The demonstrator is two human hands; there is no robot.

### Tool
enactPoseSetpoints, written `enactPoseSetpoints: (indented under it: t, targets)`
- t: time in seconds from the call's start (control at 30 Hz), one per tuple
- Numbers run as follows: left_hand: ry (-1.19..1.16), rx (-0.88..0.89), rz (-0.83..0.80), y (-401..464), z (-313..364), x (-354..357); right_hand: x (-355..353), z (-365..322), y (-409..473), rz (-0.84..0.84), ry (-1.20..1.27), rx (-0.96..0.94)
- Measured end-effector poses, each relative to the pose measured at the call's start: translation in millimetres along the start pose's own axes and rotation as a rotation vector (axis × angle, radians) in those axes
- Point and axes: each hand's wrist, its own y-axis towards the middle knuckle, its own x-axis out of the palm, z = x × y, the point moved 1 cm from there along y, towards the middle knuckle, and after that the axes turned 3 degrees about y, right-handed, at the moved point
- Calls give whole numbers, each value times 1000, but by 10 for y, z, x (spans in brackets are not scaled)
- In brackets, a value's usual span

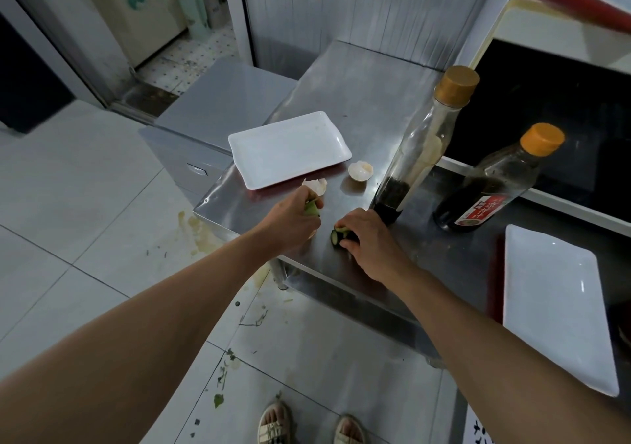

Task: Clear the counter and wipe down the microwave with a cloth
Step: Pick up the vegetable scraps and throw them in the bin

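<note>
On the worktop [341, 112], green peel [311, 209] is pinched in left hand [290, 220] fingers; cucumber scraps [336, 236] are gripped by right hand [370, 240] fingers

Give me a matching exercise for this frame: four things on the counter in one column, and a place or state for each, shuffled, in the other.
Things:
1. tall bottle
2. short bottle
3. eggshell half
4. cucumber piece

Places or states:
A. lies open side up between the white tray and the bottles
B. under the fingers of the right hand
C. stands nearest the right hand, brown cap, dark liquid only at the bottom
D. orange cap and red label, in front of the microwave

Pairs: 1-C, 2-D, 3-A, 4-B
</note>
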Motion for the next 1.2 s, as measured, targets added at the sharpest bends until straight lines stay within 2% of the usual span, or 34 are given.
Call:
enactPoseSetpoints:
  t: [0.33, 0.63, 0.9, 1.2]
  targets:
    - [-10, 8, 34, -52, -35, -24, -56, -58, -49, 42, 62, 79]
    - [-7, 60, 13, -132, 126, -26, -323, -189, -213, 27, 285, 185]
    - [39, 117, 60, -290, 492, -152, -726, -325, -395, 49, 437, 235]
    - [77, 262, 80, -555, 1022, -390, -1278, -551, -618, 158, 459, 274]
